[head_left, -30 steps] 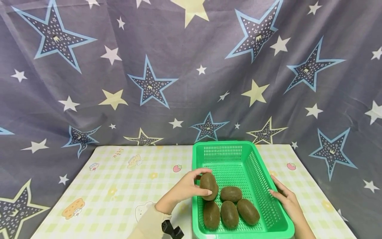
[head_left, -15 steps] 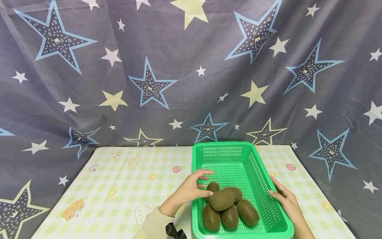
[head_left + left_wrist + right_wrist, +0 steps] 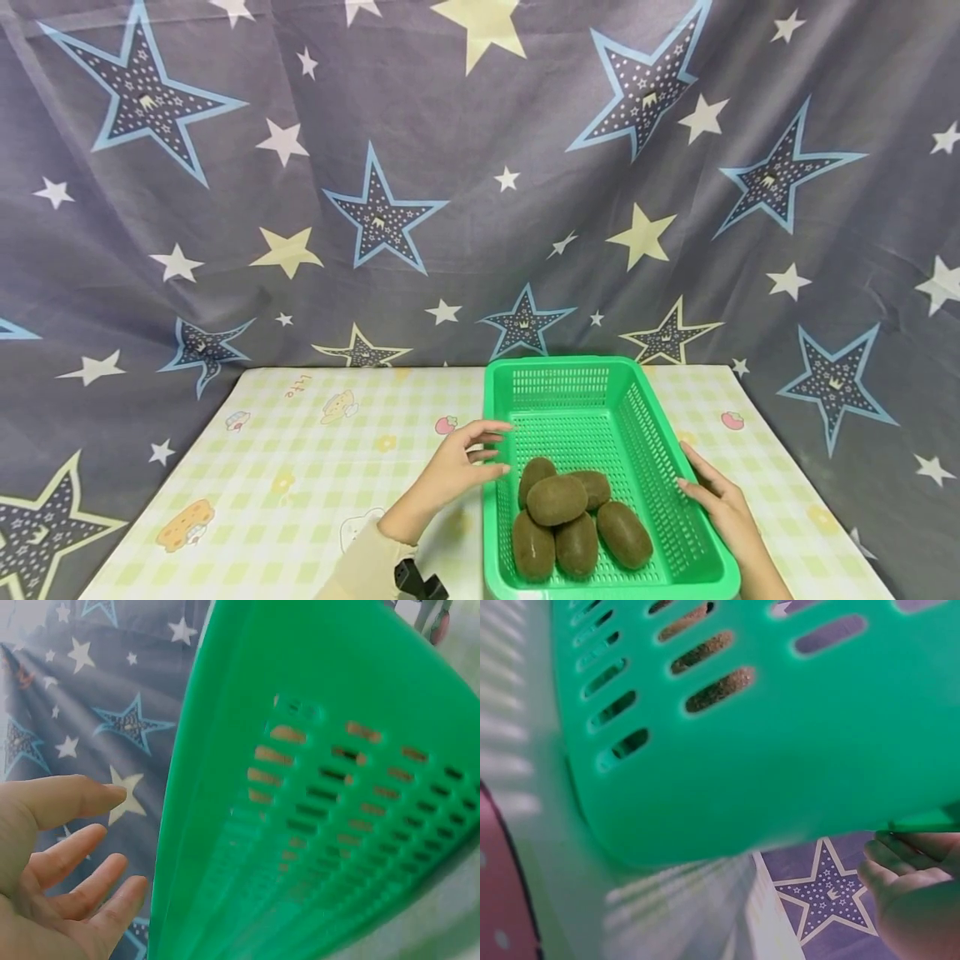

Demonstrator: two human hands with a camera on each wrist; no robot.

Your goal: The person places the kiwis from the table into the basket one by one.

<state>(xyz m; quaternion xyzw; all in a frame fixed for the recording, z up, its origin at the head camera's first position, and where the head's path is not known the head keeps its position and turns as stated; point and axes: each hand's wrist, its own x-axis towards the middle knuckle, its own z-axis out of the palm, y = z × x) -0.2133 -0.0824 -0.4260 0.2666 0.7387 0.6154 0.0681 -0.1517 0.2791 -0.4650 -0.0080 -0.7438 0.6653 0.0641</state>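
Several brown kiwis lie in the near half of a green plastic basket [image 3: 495, 533]. One kiwi [image 3: 557, 500] rests on top of the others. My left hand [image 3: 453, 462] hovers at the basket's left rim with nothing in it, fingertips near the rim and fingers loosely bent. The left wrist view shows that hand [image 3: 67, 877] with a gap between thumb and fingers, beside the basket wall [image 3: 217, 787]. My right hand [image 3: 723, 508] holds the basket's right rim, thumb over the edge and fingers along the outside. In the right wrist view, its fingers [image 3: 889, 859] reach the rim.
A checkered cloth with cartoon prints covers the table [image 3: 315, 467]. Behind it hangs a dark curtain [image 3: 450, 167] with stars. A black strap device [image 3: 420, 581] sits on the left sleeve [image 3: 367, 562].
The left hand let go of a kiwi, which came to rest on top of the others, and then drew back left toward the rim. The right hand stayed on the basket.
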